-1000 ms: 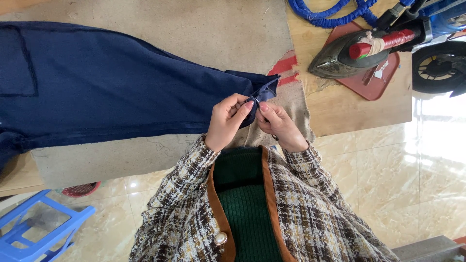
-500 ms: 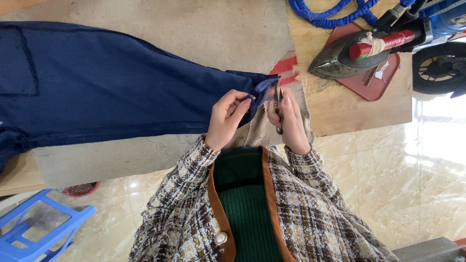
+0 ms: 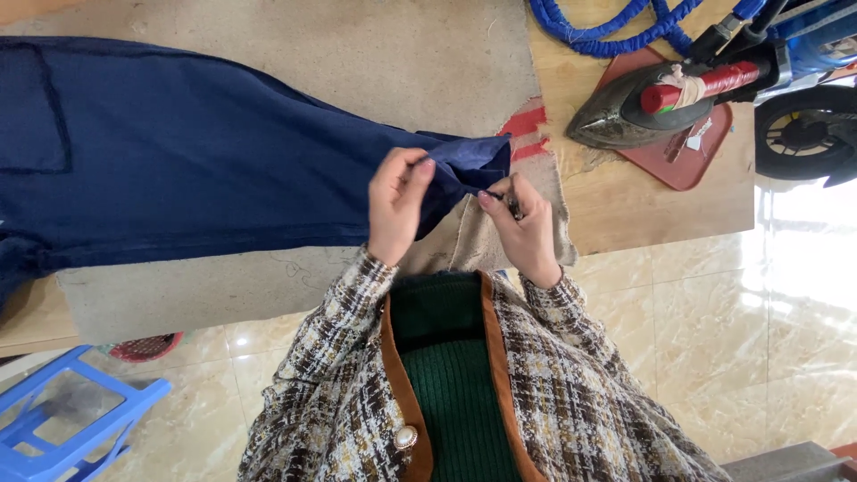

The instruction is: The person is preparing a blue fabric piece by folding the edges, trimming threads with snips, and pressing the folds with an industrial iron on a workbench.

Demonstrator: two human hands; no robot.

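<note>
Left hand point(image 3: 399, 210) pinches the hem of the dark navy cloth trousers point(image 3: 223, 161) on the padded table; right hand point(image 3: 522, 223) grips a small dark tool point(image 3: 511, 203). I'd keep that hem taut.

Garment point(image 3: 205, 170) on padded table point(image 3: 357, 54), hem end between hands; iron point(image 3: 643, 107) on tray point(image 3: 687, 161) right; stool point(image 3: 62, 419) below left.
</note>
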